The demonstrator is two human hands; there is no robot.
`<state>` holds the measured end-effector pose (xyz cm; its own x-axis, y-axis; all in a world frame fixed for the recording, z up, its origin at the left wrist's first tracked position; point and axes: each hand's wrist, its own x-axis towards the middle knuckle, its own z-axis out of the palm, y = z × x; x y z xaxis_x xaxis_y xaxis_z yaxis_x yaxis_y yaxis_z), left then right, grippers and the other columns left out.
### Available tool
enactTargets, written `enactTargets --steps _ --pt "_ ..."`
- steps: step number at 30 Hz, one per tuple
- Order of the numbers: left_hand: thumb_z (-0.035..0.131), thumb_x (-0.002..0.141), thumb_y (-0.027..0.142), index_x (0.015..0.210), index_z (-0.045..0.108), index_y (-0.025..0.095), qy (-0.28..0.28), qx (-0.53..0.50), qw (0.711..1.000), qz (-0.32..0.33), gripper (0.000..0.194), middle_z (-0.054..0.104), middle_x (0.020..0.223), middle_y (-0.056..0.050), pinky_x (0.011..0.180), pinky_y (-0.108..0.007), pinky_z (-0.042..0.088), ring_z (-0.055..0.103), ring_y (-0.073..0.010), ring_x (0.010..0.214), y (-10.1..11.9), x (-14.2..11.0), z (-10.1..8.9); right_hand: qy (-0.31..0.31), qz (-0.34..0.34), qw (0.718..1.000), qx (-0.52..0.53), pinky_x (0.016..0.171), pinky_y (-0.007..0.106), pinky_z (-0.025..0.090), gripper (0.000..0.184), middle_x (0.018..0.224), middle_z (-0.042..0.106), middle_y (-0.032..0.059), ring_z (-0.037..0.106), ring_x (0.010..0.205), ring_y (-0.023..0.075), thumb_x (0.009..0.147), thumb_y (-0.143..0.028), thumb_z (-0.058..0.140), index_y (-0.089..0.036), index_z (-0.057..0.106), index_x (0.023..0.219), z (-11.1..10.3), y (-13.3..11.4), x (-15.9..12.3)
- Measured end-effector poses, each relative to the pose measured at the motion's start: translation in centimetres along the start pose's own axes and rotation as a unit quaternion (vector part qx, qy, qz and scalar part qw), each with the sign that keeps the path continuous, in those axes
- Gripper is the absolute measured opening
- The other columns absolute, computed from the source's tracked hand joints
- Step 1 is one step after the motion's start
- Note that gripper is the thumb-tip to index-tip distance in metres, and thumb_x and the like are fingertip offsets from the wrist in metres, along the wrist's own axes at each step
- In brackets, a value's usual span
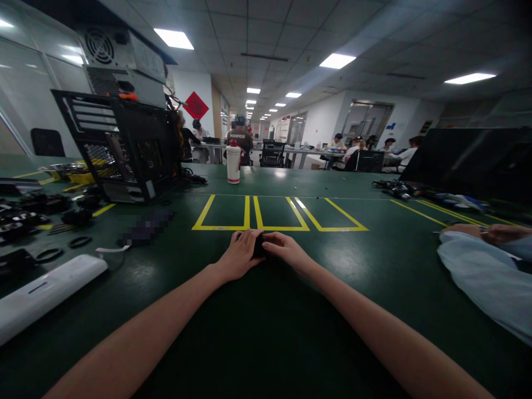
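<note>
On the middle of the surface [266, 332]: a small black thing [259, 247] was between the left hand [240, 256] and the right hand [287, 252], just short of the yellow tape [224, 228]; fingers covered so much of it that its kind could not be told.
Left grip: closed over it, fingers curled across the top and far side, probably to steady it.
Right grip: fingertips met its right side in what looked like a pinch, perhaps to keep it from turning.
Arms [166, 318]: both reached forward and inward, likely so that the two hands could share one small piece; whether it rested on the surface was hidden.
Tape: three outlines ran in a row, each open at the far side, presumably to mark set places.
White cup [233, 170]: upright beyond the tape, well apart from the hands, seemingly out of their way.
Left side: a computer case [153, 152] stood behind loose black parts [44, 202], black rings [80, 241] and a long white device [52, 295], all clear of the left arm.
Right side: a co-worker's sleeve [477, 266] lay along the surface, with cables [397, 188] beyond it.
</note>
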<state>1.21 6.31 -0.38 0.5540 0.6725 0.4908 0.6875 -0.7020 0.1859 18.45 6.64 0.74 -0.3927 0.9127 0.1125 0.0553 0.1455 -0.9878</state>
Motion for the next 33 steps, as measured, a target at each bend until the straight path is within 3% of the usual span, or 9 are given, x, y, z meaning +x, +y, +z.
enactTargets --steps 4,8,11,18,26,33 --pt "0.055 0.076 0.029 0.123 0.022 0.02 0.001 -0.001 1.0 0.001 0.057 0.042 0.119 -0.011 0.093 -0.045 0.028 0.042 -0.0267 0.111 -0.03 0.01 0.0 -0.017 -0.038 0.999 0.025 0.085 0.036 0.044 0.038 0.098 0.057 0.002 0.056 0.094 0.0171 0.056 -0.02 0.072 -0.02 0.052 0.088 0.0 -0.04 -0.27" --pt "0.056 0.076 0.029 0.122 0.022 0.019 0.005 -0.003 1.0 0.004 0.058 0.042 0.119 -0.011 0.092 -0.044 0.028 0.042 -0.0269 0.111 -0.02 0.05 0.03 0.022 -0.046 0.998 0.027 0.084 0.035 0.043 0.027 0.092 0.058 0.0017 0.057 0.089 0.0153 0.063 -0.025 0.067 -0.019 0.053 0.085 0.24 0.19 -0.1" --pt "0.057 0.075 0.028 0.122 0.023 0.018 0.004 -0.002 1.0 0.005 0.059 0.043 0.118 -0.011 0.093 -0.044 0.028 0.042 -0.0261 0.11 0.02 0.09 0.04 0.036 -0.035 0.998 0.025 0.084 0.036 0.043 0.029 0.092 0.06 0.0028 0.057 0.088 0.0158 0.064 -0.027 0.066 -0.018 0.054 0.089 0.27 0.2 0.05" --pt "0.057 0.075 0.028 0.121 0.024 0.017 0.01 0.001 1.0 0.01 0.058 0.043 0.117 -0.011 0.092 -0.043 0.029 0.042 -0.0258 0.11 -0.09 0.06 0.2 -0.005 -0.026 0.999 0.017 0.087 0.038 0.042 0.034 0.1 0.058 0.0047 0.057 0.093 0.0177 0.062 -0.024 0.068 -0.018 0.054 0.092 0.08 -0.07 -0.22" --pt "0.056 0.076 0.029 0.122 0.023 0.018 0.015 0.003 1.0 0.009 0.058 0.044 0.116 -0.011 0.092 -0.043 0.028 0.042 -0.0255 0.109 -0.23 0.03 0.31 0.028 -0.042 0.998 0.03 0.084 0.036 0.044 0.026 0.093 0.059 0.0024 0.057 0.089 0.0161 0.066 -0.026 0.064 -0.019 0.053 0.088 0.2 0.55 0.09" --pt "0.056 0.075 0.028 0.121 0.023 0.019 0.014 0.004 1.0 0.011 0.057 0.044 0.116 -0.011 0.091 -0.043 0.029 0.043 -0.0261 0.109 -0.18 0.04 0.35 -0.005 -0.021 1.0 0.009 0.084 0.036 0.044 0.033 0.101 0.057 0.0045 0.056 0.092 0.0167 0.064 -0.025 0.065 -0.019 0.054 0.095 0.05 0.12 -0.06"
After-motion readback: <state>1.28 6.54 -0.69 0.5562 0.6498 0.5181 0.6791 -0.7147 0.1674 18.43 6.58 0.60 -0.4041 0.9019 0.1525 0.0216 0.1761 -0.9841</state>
